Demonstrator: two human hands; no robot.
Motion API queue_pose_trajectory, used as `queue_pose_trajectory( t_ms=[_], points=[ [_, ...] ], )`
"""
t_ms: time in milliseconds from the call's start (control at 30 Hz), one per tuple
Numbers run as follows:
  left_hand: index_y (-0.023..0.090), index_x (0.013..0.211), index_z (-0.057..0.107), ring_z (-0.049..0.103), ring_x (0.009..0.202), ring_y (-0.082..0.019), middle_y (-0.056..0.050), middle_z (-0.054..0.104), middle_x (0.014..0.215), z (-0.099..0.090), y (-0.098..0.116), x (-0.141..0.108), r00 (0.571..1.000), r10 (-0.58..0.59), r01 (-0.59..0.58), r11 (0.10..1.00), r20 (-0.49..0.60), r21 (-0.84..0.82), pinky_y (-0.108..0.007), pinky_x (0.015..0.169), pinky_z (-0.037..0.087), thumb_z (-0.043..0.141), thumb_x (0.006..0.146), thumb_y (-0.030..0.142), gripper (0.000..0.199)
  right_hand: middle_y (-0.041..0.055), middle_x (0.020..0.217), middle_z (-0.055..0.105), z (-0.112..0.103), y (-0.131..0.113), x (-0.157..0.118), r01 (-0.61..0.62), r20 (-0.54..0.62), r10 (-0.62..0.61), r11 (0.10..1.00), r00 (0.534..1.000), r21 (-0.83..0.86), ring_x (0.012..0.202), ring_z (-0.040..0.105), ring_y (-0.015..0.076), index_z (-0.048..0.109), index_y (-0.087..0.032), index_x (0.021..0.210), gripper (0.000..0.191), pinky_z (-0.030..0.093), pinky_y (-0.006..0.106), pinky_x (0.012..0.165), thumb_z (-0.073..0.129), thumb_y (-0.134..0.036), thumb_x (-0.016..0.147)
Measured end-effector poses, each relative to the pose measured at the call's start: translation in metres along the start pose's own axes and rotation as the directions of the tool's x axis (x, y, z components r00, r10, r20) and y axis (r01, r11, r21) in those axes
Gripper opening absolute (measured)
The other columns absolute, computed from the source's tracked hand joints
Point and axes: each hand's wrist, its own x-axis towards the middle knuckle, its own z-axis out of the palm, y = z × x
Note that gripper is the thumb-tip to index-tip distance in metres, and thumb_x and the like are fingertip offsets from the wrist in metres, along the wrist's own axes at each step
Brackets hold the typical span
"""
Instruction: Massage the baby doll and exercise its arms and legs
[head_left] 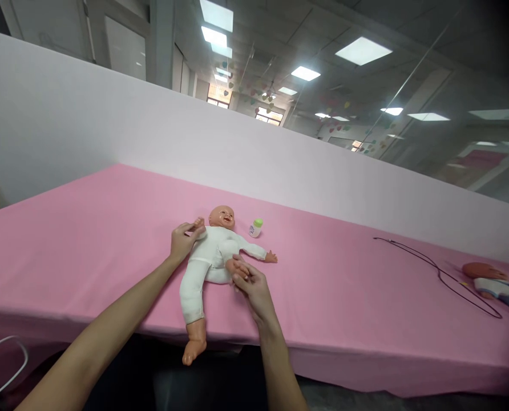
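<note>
A baby doll [214,245] with a white cloth body lies on its back on the pink-covered table [323,274]. Its head points toward the wall, and one leg hangs over the front edge. My left hand [184,241] is closed around the doll's arm on the left, near its small hand. With my right hand [252,285] I grip the doll's other foot, and that leg is bent up toward the belly. The doll's arm on the right lies stretched out on the cloth. Beside its head stands a small bottle [255,228] with a green cap.
A second doll [494,279] in white and blue lies at the far right. Near it a thin black cable [438,268] loops over the cloth. Behind the table runs a low white wall [254,154] with glass above. A white cable [21,354] hangs at lower left.
</note>
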Motion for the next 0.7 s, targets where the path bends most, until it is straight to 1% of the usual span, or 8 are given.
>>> queue_pose_trajectory(
  t_ms=[67,133,267,367,467,533,633,700],
  points=[
    [0.019,0.071,0.073,0.056,0.066,-0.017,-0.002,0.063,0.068,-0.003,-0.003,0.007,0.972,-0.158,0.136,0.982,-0.176,-0.132,-0.028,0.063,0.044,0.078,0.082,0.046,0.03,0.0154,0.131,0.071,-0.015,-0.001,-0.03,-0.023,-0.015,0.023,1.0,1.0,-0.016,0.09,0.071,0.0237,0.082,-0.021,0.112,0.05,0.055,0.031,0.068,0.097,-0.039,0.068],
    [0.018,0.066,0.067,0.05,0.06,-0.014,0.001,0.056,0.062,-0.007,-0.007,0.013,0.892,-0.348,0.271,0.923,-0.29,-0.273,-0.027,0.058,0.04,0.078,0.081,0.051,0.038,0.0164,0.138,0.069,-0.031,0.006,-0.061,-0.056,-0.033,0.055,0.998,0.998,-0.032,0.119,0.067,0.0335,0.083,-0.021,0.105,0.049,0.058,0.038,0.088,0.099,-0.041,0.064],
    [0.017,0.072,0.069,0.05,0.06,-0.013,0.001,0.058,0.065,-0.014,-0.016,0.02,0.758,-0.526,0.376,0.836,-0.385,-0.4,-0.025,0.055,0.039,0.078,0.08,0.055,0.04,0.0174,0.145,0.064,-0.047,0.031,-0.104,-0.164,-0.049,0.16,0.984,0.986,-0.077,0.14,0.055,0.0403,0.083,-0.024,0.102,0.049,0.057,0.045,0.096,0.1,-0.044,0.06],
    [0.018,0.07,0.068,0.048,0.058,-0.013,0.002,0.055,0.062,-0.013,-0.016,0.02,0.799,-0.455,0.34,0.881,-0.394,-0.328,-0.025,0.054,0.039,0.077,0.081,0.055,0.04,0.0178,0.146,0.064,-0.043,0.032,-0.105,-0.173,-0.038,0.17,0.981,0.985,-0.091,0.139,0.055,0.0412,0.083,-0.024,0.102,0.049,0.058,0.044,0.093,0.1,-0.044,0.061],
    [0.019,0.074,0.073,0.055,0.065,-0.016,-0.001,0.063,0.069,-0.008,-0.008,0.015,0.923,-0.252,0.201,0.96,-0.292,-0.195,-0.027,0.059,0.043,0.078,0.082,0.05,0.033,0.0158,0.143,0.066,-0.03,0.012,-0.078,-0.073,-0.065,0.067,0.994,0.996,-0.085,0.138,0.056,0.038,0.084,-0.024,0.102,0.045,0.056,0.041,0.095,0.098,-0.042,0.064],
    [0.02,0.079,0.077,0.061,0.072,-0.018,-0.003,0.069,0.077,-0.005,-0.003,0.007,0.989,-0.066,0.057,0.996,-0.134,-0.074,-0.029,0.065,0.045,0.079,0.082,0.046,0.027,0.0145,0.142,0.067,-0.018,-0.001,-0.05,0.002,-0.065,-0.009,0.994,0.998,-0.106,0.13,0.062,0.0346,0.084,-0.023,0.102,0.039,0.057,0.036,0.088,0.096,-0.039,0.068],
    [0.024,0.083,0.081,0.061,0.071,-0.018,-0.003,0.072,0.079,-0.001,0.003,-0.005,0.975,0.126,-0.145,0.985,0.18,0.093,-0.03,0.066,0.044,0.08,0.083,0.042,0.018,0.0136,0.145,0.064,0.0,-0.004,-0.008,0.022,-0.023,-0.025,0.992,0.999,-0.126,0.087,0.07,0.0212,0.083,-0.021,0.104,0.039,0.053,0.028,0.062,0.093,-0.035,0.07],
    [0.026,0.086,0.082,0.06,0.068,-0.017,-0.002,0.072,0.077,0.001,0.004,-0.01,0.947,0.161,-0.209,0.966,0.278,0.153,-0.03,0.066,0.043,0.08,0.083,0.04,0.015,0.013,0.146,0.063,0.009,0.003,0.012,0.009,-0.01,-0.01,0.996,1.0,-0.092,0.071,0.064,0.0129,0.083,-0.02,0.106,0.042,0.047,0.025,0.055,0.093,-0.034,0.068]
  ],
)
